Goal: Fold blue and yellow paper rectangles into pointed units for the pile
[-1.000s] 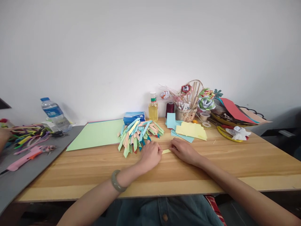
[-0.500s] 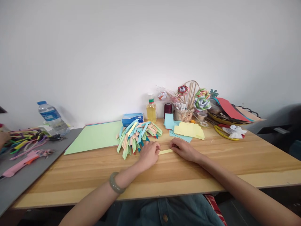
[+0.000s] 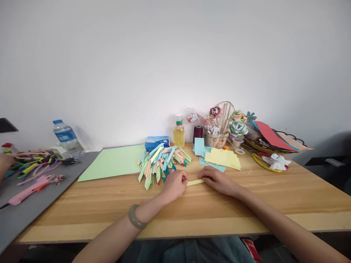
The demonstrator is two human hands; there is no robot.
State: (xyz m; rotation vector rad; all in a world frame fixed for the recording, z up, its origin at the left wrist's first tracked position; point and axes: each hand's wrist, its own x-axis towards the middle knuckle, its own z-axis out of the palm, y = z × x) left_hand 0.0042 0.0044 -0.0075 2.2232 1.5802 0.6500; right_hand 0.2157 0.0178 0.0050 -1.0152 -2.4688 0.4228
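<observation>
A narrow yellow paper strip (image 3: 195, 182) stretches between my two hands, just above or on the wooden table. My left hand (image 3: 176, 183) pinches its left end, fingers closed. At the strip's right end my right hand (image 3: 215, 179) is closed on it with bent fingers. Right behind my left hand lies a heap of folded paper strips (image 3: 156, 164) in green, blue, peach and yellow. Beyond my right hand are yellow paper rectangles (image 3: 223, 157) on top of blue paper pieces (image 3: 199, 147).
Green paper sheets (image 3: 112, 163) lie at the left. A tissue pack (image 3: 156, 142), an oil bottle (image 3: 179, 134), a thread spool (image 3: 197, 133) and a basket of paper flowers (image 3: 216, 140) stand by the wall. A grey table holds a pink glue gun (image 3: 30, 190); another person's hand (image 3: 4, 162) is there.
The whole view has shifted slightly, so things sit a little lower and further right. Both hands still hold the yellow strip, and slightly more of it shows between them.
</observation>
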